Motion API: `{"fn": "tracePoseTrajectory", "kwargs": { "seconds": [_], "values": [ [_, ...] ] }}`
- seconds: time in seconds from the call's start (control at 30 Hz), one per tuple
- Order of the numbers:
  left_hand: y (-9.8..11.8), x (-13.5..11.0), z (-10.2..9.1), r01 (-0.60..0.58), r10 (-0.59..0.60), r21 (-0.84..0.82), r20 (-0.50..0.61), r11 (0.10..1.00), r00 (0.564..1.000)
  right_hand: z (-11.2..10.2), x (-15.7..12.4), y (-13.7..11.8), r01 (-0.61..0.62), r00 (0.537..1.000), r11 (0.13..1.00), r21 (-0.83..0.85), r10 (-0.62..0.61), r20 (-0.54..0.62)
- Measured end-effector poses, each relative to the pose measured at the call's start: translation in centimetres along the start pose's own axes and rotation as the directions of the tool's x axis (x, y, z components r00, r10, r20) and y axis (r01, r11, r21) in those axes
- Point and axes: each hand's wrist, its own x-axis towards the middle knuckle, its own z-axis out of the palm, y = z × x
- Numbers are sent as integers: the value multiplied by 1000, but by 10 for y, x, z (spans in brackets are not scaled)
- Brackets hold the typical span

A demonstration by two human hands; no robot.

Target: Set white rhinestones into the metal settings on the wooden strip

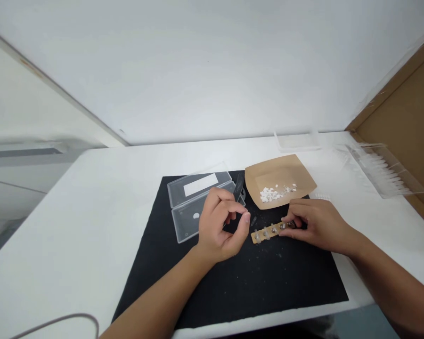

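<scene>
My left hand (226, 226) hovers over the black mat, thumb and forefinger tips pinched together. Whatever is between them, if anything, is too small to make out. With closed fingers and thumb, my right hand (313, 223) holds the right end of a tan strip (269, 232), which bears a row of small clear pieces with dark round spots. A hinged clear plastic case (183, 225) lies opened flat behind my left hand, which partly covers it. One white flake (196, 215) and a white label (200, 184) show on it.
A brown paper tray (282, 172) with small white flakes (270, 194) stands behind my right hand. The black mat (254, 287) carries scattered crumbs. A dark tool (239, 186) lies by the case. Clear plastic nail-shaped tips (383, 169) sit at the right; a shallow clear tray (297, 141) stands behind.
</scene>
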Motion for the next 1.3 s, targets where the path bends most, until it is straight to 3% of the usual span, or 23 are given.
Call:
{"fn": "tracePoseTrajectory", "kwargs": {
  "seconds": [0.13, 0.23, 0.37, 0.43, 0.77, 1.3],
  "values": [
    [-4, 0, 0, -38, 33, 86, 58, 996, 998, 0, 0, 0, 7, 1000, 1000, -11, -7, 10],
    [-11, 1, -3, -132, 94, 189, 197, 973, 976, -1, 0, 0, 10, 1000, 1000, -12, -9, 15],
    [-18, 7, -11, -354, 192, 268, 485, 896, 853, -3, -1, 2, 24, 999, 1000, -2, -24, 25],
    [-20, 9, -15, -409, 197, 276, 566, 870, 801, -5, -1, 3, 46, 998, 999, 4, -46, 31],
    [-19, 3, -15, -331, 38, 274, 716, 903, 697, -16, -1, 6, 104, 994, 991, 86, -107, 28],
    [-16, -1, -10, -219, -65, 333, 666, 917, 743, -21, 0, 8, 115, 993, 992, 60, -114, -15]
  ]
}}
